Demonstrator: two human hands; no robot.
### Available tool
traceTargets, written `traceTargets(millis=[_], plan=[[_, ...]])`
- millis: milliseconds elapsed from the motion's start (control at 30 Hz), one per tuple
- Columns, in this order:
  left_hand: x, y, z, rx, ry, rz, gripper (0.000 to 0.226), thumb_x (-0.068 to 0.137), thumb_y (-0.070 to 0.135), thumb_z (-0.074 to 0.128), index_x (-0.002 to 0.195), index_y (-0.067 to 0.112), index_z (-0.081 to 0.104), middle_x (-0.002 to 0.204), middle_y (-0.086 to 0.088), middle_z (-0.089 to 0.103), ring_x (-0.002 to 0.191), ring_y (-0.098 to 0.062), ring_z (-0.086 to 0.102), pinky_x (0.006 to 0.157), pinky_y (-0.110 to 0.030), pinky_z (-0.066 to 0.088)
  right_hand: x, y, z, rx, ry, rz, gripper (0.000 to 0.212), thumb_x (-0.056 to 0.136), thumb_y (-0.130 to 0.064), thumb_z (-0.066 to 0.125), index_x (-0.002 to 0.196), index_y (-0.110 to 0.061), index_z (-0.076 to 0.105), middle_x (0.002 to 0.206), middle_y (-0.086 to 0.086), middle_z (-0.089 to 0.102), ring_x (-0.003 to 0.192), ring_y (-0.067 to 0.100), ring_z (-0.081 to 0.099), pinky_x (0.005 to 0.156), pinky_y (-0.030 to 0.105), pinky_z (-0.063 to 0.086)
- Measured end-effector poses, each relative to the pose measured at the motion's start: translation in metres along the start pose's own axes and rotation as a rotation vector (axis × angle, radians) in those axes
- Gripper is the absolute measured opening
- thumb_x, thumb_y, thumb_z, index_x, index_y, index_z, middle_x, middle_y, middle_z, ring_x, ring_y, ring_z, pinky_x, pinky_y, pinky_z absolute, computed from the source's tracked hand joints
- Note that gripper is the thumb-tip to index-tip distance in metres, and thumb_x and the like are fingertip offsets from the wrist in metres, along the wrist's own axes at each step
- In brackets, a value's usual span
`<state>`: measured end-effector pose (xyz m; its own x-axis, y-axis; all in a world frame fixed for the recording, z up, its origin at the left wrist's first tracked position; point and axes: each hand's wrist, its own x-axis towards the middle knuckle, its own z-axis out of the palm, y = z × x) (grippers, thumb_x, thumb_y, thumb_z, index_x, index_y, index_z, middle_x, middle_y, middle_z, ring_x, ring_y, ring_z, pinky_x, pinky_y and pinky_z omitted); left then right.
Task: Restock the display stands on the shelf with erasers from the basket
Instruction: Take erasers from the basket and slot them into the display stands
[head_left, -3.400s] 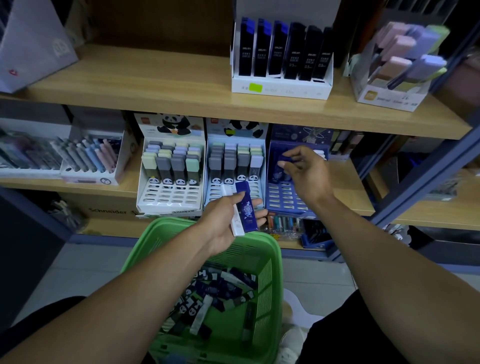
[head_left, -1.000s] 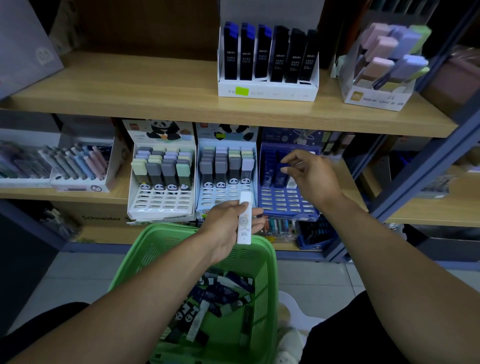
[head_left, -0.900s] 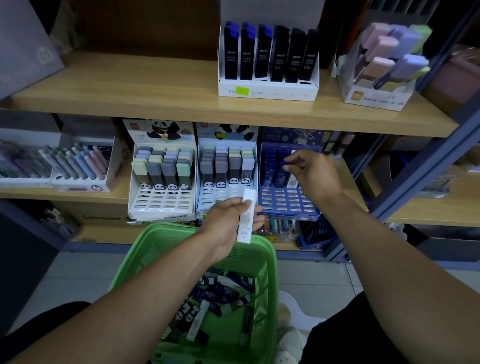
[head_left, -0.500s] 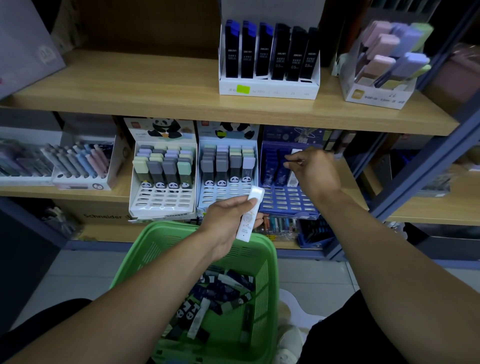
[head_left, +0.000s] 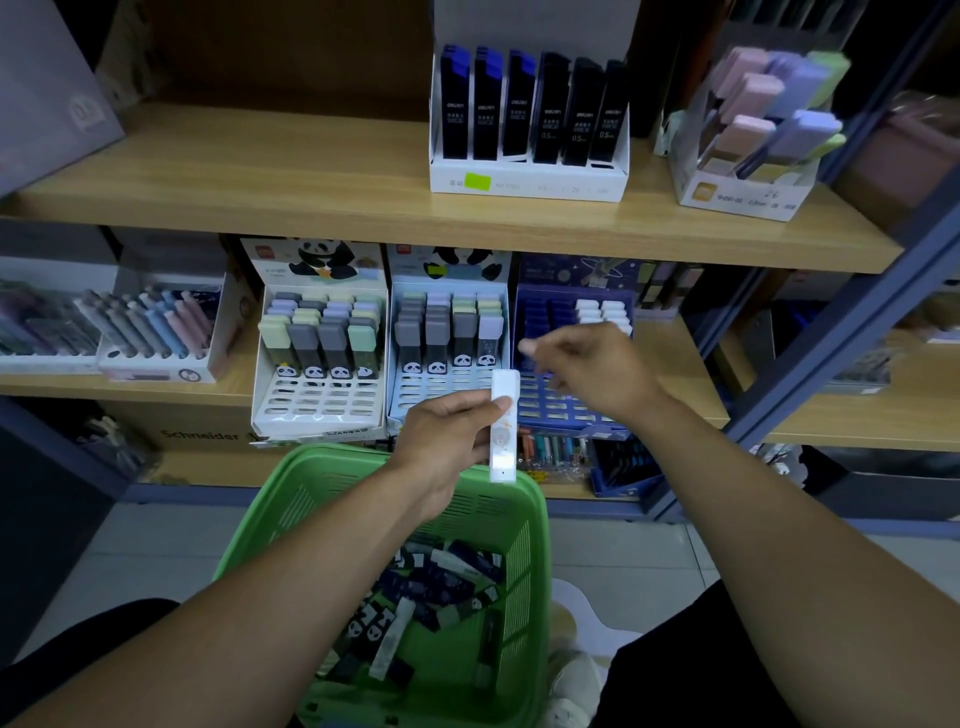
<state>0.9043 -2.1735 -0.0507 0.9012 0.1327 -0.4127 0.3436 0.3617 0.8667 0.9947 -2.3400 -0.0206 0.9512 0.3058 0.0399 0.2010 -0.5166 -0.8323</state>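
White eraser (head_left: 504, 423): held upright in the left hand (head_left: 451, 441), fingers and thumb curled around it, above the far rim of the green basket (head_left: 535, 525). The basket contains loose erasers (head_left: 441, 587).

Right hand (head_left: 597, 369): empty, fingers loosely curled, in front of the blue display stand (head_left: 566, 405). Half a second ago it was at the white erasers in the stand's upper rows; it has since drawn back toward the left hand. The left hand's eraser has turned from tilted to upright.

Surroundings: two panda-printed stands (head_left: 319, 400) sit left of the blue one on a wooden shelf (head_left: 675, 364). The floor is pale tile (head_left: 130, 561).
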Motion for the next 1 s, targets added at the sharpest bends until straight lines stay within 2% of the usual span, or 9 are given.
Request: traceTargets(millis=[67, 233, 367, 467, 567, 667, 767, 900, 1000], plan=[[0.000, 0.000, 0.004, 0.011, -0.001, 0.027, 0.028, 0.087, 0.012, 0.075, 0.113, 0.006, 0.071, 0.102, -0.011, 0.077, 0.094, -0.025, 0.075, 0.077, -0.031, 0.060, -0.013, -0.004, 0.001, 0.153, -0.150, 0.042, 0.019, 0.090, -0.035, 0.072, 0.100, -0.019, 0.075, 0.082, 0.002, 0.075, 0.065, 0.015, 0.069, 0.065, 0.026, 0.058], [-0.001, -0.003, 0.020, 0.012, 0.023, 0.070, 0.018, 0.088, 0.011, 0.074, 0.105, 0.012, 0.073, 0.101, -0.009, 0.077, 0.094, -0.024, 0.074, 0.072, -0.026, 0.061, -0.021, 0.001, -0.003, 0.191, -0.119, 0.000, 0.015, 0.087, -0.020, 0.076, 0.100, -0.013, 0.073, 0.077, 0.004, 0.076, 0.067, 0.015, 0.071, 0.065, 0.024, 0.057], [0.005, -0.002, 0.035, 0.104, 0.013, 0.162, 0.037, 0.092, 0.014, 0.070, 0.128, 0.007, 0.065, 0.116, -0.003, 0.072, 0.094, -0.012, 0.072, 0.080, -0.024, 0.060, -0.019, 0.006, -0.013, 0.198, -0.039, -0.042, 0.012, 0.088, -0.015, 0.076, 0.099, -0.011, 0.071, 0.081, 0.005, 0.075, 0.071, 0.019, 0.072, 0.071, 0.032, 0.061], [0.008, 0.001, 0.047, 0.292, -0.046, 0.362, 0.043, 0.099, 0.011, 0.059, 0.142, 0.015, 0.054, 0.132, 0.003, 0.064, 0.101, -0.004, 0.065, 0.094, -0.028, 0.055, -0.018, 0.010, -0.023, 0.082, 0.098, -0.124, 0.008, 0.092, -0.019, 0.072, 0.098, -0.021, 0.068, 0.088, 0.000, 0.072, 0.080, 0.013, 0.070, 0.074, 0.025, 0.058], [0.007, 0.004, 0.057, 0.435, -0.128, 0.464, 0.056, 0.101, -0.001, 0.050, 0.152, 0.021, 0.041, 0.140, 0.009, 0.056, 0.088, 0.008, 0.059, 0.075, -0.012, 0.051, -0.016, 0.011, -0.029, -0.005, 0.204, -0.168, 0.008, 0.094, -0.021, 0.069, 0.097, -0.027, 0.064, 0.090, -0.010, 0.068, 0.081, 0.001, 0.064, 0.070, 0.013, 0.051], [0.012, 0.002, 0.060, 0.532, -0.152, 0.461, 0.065, 0.101, -0.003, 0.048, 0.154, 0.031, 0.034, 0.151, 0.007, 0.045, 0.079, -0.007, 0.063, 0.048, -0.021, 0.038, -0.014, 0.019, -0.030, -0.081, 0.265, -0.192, 0.007, 0.095, -0.022, 0.068, 0.096, -0.027, 0.063, 0.089, -0.015, 0.067, 0.083, -0.002, 0.063, 0.071, 0.016, 0.052], [0.018, 0.001, 0.062, 0.577, -0.178, 0.481, 0.066, 0.100, -0.005, 0.047, 0.154, 0.031, 0.034, 0.148, 0.014, 0.038, 0.106, 0.002, 0.057, 0.055, -0.018, 0.041, -0.011, 0.029, -0.031, -0.133, 0.282, -0.217, 0.006, 0.096, -0.021, 0.067, 0.097, -0.025, 0.064, 0.087, -0.018, 0.065, 0.084, -0.005, 0.062, 0.071, 0.016, 0.051], [0.029, -0.003, 0.065, 0.615, -0.216, 0.406, 0.070, 0.099, -0.001, 0.050, 0.156, 0.034, 0.028, 0.150, 0.008, 0.044, 0.068, 0.007, 0.055, 0.060, -0.037, 0.052, -0.009, 0.034, -0.034, -0.167, 0.312, -0.262, 0.009, 0.094, -0.015, 0.068, 0.101, -0.022, 0.068, 0.084, -0.021, 0.063, 0.084, -0.004, 0.062, 0.071, 0.011, 0.050], [0.035, -0.005, 0.066, 0.638, -0.251, 0.391, 0.074, 0.099, 0.000, 0.053, 0.157, 0.035, 0.023, 0.155, 0.004, 0.041, 0.101, 0.011, 0.055, 0.078, -0.040, 0.054, -0.007, 0.037, -0.037, -0.206, 0.309, -0.276, 0.010, 0.093, -0.011, 0.069, 0.100, -0.020, 0.069, 0.082, -0.024, 0.061, 0.083, -0.009, 0.061, 0.071, 0.010, 0.049]])
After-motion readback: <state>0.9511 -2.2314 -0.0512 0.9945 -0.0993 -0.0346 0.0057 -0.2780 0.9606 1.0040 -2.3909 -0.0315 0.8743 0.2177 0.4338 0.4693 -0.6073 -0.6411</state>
